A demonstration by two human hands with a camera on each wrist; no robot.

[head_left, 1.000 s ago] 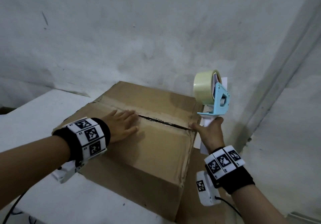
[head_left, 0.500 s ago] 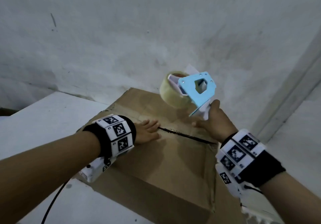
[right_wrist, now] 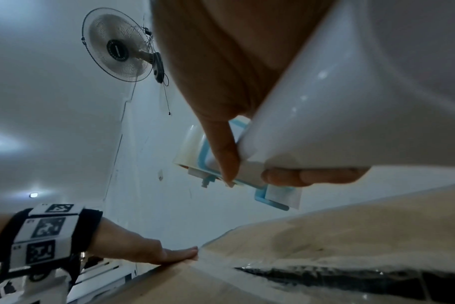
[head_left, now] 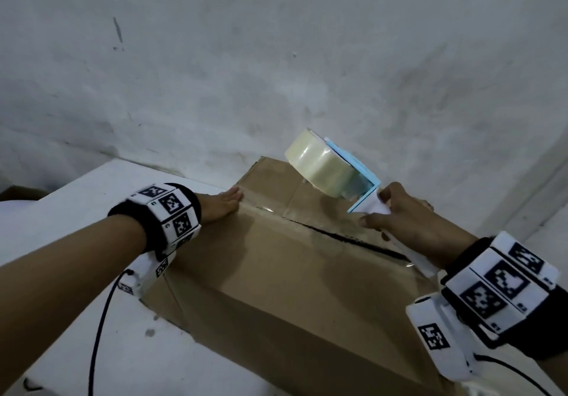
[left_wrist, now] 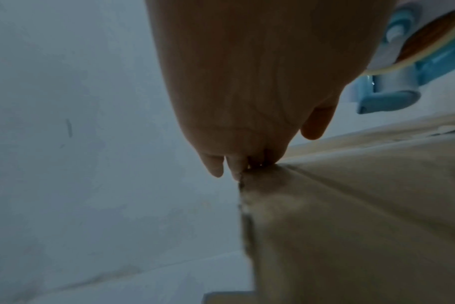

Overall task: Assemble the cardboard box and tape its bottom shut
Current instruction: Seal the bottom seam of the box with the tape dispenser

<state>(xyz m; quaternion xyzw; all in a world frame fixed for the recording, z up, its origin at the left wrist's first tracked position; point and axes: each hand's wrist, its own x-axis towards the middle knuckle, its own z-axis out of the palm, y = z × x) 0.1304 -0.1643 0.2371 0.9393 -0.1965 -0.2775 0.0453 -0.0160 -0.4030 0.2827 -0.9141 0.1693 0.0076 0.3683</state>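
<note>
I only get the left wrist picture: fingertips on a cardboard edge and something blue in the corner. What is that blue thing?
Observer: A tape dispenser carrying a clear roll. The right hand grips its white handle.
Visitor: Is there tape on the box?
Observer: It looks so. In the head view a glossy strip runs along the seam of the cardboard box, from the left hand toward the dispenser.
Visitor: Anything else around?
Observer: The right wrist view shows a wall fan.
</note>
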